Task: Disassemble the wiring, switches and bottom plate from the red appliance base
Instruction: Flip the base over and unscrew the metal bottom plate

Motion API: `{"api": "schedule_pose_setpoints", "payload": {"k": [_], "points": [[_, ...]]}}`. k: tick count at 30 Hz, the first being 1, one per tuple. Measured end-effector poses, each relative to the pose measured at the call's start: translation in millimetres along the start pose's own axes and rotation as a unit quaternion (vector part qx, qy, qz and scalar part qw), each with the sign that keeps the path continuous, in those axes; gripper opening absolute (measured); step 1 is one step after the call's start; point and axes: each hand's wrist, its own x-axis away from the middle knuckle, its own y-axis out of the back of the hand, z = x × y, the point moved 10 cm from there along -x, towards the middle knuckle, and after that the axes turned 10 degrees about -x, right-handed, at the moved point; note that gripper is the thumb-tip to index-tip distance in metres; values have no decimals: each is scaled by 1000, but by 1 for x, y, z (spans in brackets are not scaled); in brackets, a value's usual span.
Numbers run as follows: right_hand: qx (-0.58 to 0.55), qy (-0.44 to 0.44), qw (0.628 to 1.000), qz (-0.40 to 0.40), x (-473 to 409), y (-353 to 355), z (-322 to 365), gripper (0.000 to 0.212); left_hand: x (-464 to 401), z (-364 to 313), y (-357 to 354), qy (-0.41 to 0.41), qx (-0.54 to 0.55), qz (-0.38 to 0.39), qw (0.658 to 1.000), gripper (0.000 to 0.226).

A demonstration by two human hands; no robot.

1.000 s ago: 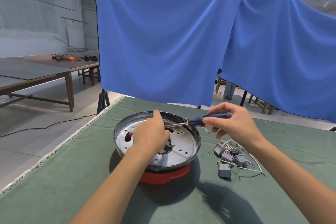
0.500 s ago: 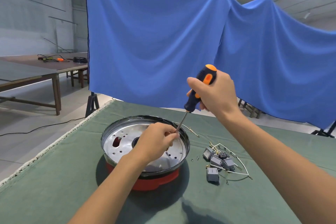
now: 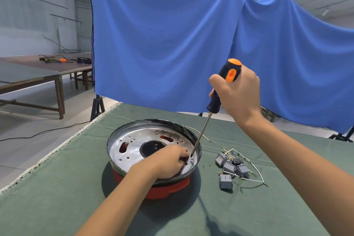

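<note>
The red appliance base (image 3: 168, 188) sits upside down on the green cloth, with its shiny perforated bottom plate (image 3: 134, 147) facing up inside a dark rim. My right hand (image 3: 237, 92) grips the orange-and-navy handle of a screwdriver (image 3: 214, 101); its shaft slants down and its tip sits at a hole near the plate's right edge. My left hand (image 3: 170, 161) rests on the plate with its fingertips curled beside the tip; whether they pinch something is hidden. Several grey switches (image 3: 229, 168) with white wires (image 3: 251, 168) lie to the right of the base.
Tiny screws (image 3: 206, 165) lie on the green cloth (image 3: 57, 188) between the base and the switches. A wire (image 3: 201, 134) sticks out over the rim at the back right. Blue drapes (image 3: 162, 40) hang behind the table. Wooden tables (image 3: 38, 74) stand far left.
My right hand has swung the screwdriver from lying level over the plate to upright, tip down on the plate's right edge. My left hand has slid toward that spot.
</note>
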Motion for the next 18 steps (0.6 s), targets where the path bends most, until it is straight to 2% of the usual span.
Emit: {"api": "schedule_pose_setpoints", "payload": {"k": [9, 18], "points": [[40, 20, 999, -5, 3, 3, -4, 25, 2, 2, 0, 16, 1, -7, 1000, 30], [17, 3, 1000, -11, 0, 7, -11, 23, 3, 0, 1, 2, 31, -22, 999, 40]]}}
